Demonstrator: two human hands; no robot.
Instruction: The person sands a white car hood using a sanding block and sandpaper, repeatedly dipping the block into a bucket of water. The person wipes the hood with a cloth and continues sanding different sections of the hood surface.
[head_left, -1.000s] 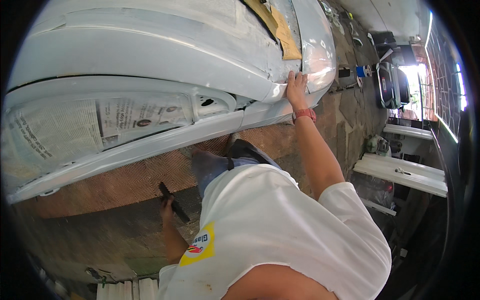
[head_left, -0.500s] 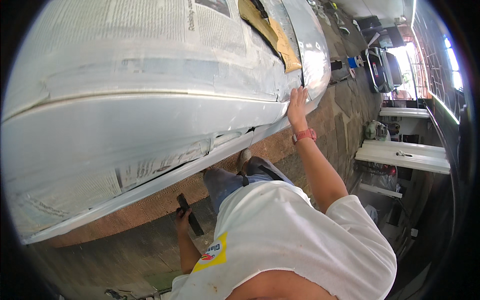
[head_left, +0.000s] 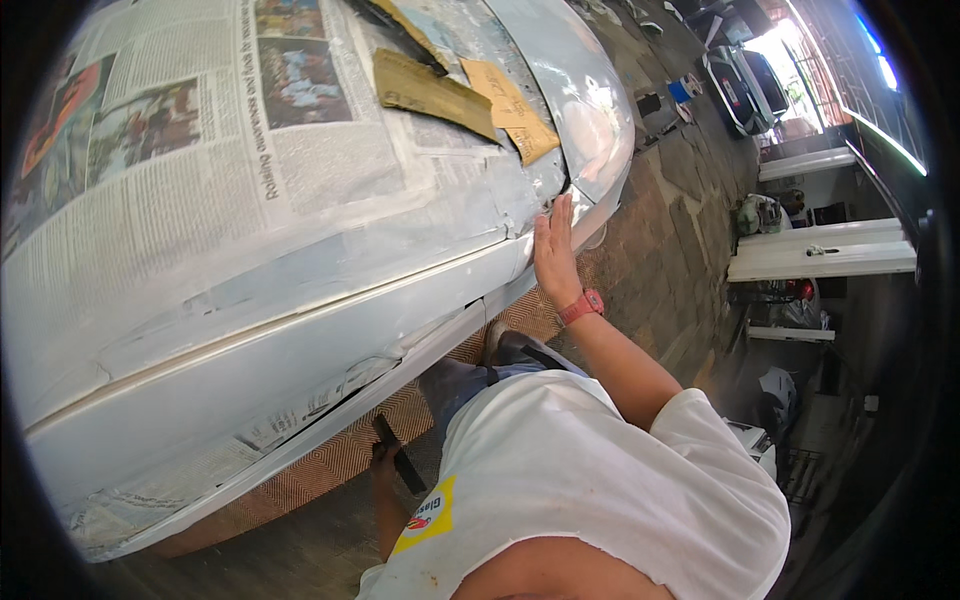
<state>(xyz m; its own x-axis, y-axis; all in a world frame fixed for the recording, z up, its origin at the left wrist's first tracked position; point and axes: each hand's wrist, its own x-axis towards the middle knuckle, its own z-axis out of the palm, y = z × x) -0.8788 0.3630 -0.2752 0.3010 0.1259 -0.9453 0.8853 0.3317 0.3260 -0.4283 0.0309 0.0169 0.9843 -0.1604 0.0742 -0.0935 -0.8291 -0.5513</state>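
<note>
My right hand (head_left: 556,252) lies flat on the pale grey car body (head_left: 400,315), fingers together and stretched out, beside the seam of a glossy rounded end panel (head_left: 592,130). Low at my left side, my left hand (head_left: 384,462) is closed around a long black sanding block (head_left: 400,455), which is held away from the car. Newspaper sheets (head_left: 190,200) cover the car's upper surface. Near the seam lie torn pieces of brown paper (head_left: 435,95), not far from my right fingertips.
Beneath me is a patterned brown mat (head_left: 300,470), with a stone-paved floor (head_left: 650,270) to the right. A blue-and-white can (head_left: 685,90) stands farther off by a dark car (head_left: 735,90). White panels (head_left: 820,250) stand along the right.
The view has shifted, showing more newspaper and brown paper. My right hand stays against the body near the seam. My left hand still holds the sanding block low.
</note>
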